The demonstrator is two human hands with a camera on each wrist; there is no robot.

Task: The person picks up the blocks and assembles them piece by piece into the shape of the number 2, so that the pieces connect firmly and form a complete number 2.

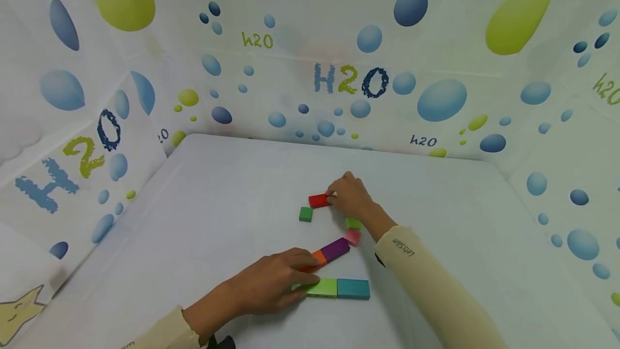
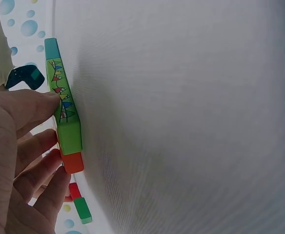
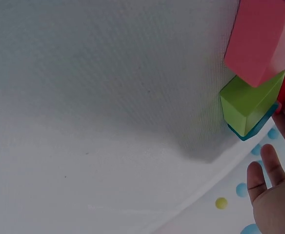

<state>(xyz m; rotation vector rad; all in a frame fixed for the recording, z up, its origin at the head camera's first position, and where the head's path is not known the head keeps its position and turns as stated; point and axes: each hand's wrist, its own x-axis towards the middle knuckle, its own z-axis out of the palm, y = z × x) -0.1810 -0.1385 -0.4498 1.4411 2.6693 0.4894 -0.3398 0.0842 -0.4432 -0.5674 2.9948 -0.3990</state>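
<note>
In the head view the left hand (image 1: 271, 283) lies low over a purple block (image 1: 335, 250), an orange block (image 1: 319, 257) and a light green block (image 1: 325, 288). Seen from the left wrist, its thumb rests on the flag-patterned light green block (image 2: 63, 97) and its relaxed fingertips touch the orange block (image 2: 73, 163). The right hand (image 1: 351, 196) pinches the right end of a red block (image 1: 318, 201). A small green block (image 1: 305, 214) sits near it. Beneath the right wrist are a lime block (image 1: 353, 223) and a pink block (image 1: 353, 237). A teal block (image 3: 252, 130) shows behind the lime one.
A longer teal block (image 1: 353, 288) adjoins the light green block at the front. The white tabletop (image 1: 232, 193) extends around the blocks. Printed sheets (image 1: 290, 15) with blue and green drops stand behind and at both sides.
</note>
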